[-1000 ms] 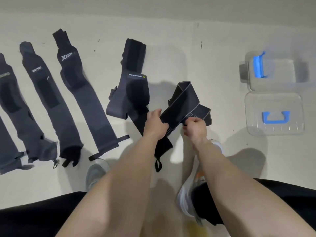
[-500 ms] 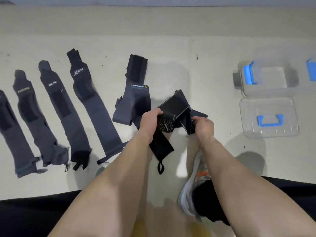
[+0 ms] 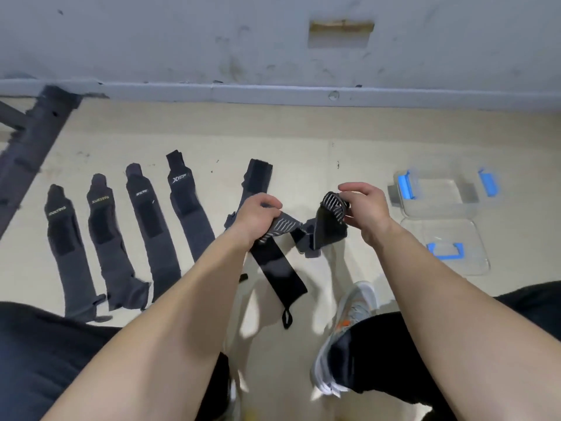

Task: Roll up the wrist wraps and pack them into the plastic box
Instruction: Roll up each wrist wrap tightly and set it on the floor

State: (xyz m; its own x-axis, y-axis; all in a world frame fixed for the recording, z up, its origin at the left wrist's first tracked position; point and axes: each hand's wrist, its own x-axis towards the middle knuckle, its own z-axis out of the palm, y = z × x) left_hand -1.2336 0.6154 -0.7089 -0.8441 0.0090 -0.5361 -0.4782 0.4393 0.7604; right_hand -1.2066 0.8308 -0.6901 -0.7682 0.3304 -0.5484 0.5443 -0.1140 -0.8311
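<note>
I hold a black wrist wrap (image 3: 280, 262) with white stripes above the floor. My left hand (image 3: 258, 218) grips its middle, and the loop end hangs down toward my feet. My right hand (image 3: 362, 208) pinches the other end, folded over at the top. The clear plastic box (image 3: 437, 192) with blue latches stands open at the right. Its clear lid (image 3: 449, 247) with a blue handle lies flat just in front of the box. Several dark wraps (image 3: 188, 205) lie stretched out in a row on the floor at the left. Another wrap (image 3: 256, 177) lies partly hidden behind my left hand.
A grey wall and baseboard (image 3: 303, 92) run along the far side. A dark metal frame (image 3: 33, 141) slants across the far left. My shoe (image 3: 349, 335) and black-clad legs are below my arms. Bare beige floor lies between the wraps and the box.
My hands have lifted the wrap and drawn apart. The right hand moved up and right with the folded end. The camera tilted up, bringing the wall into view.
</note>
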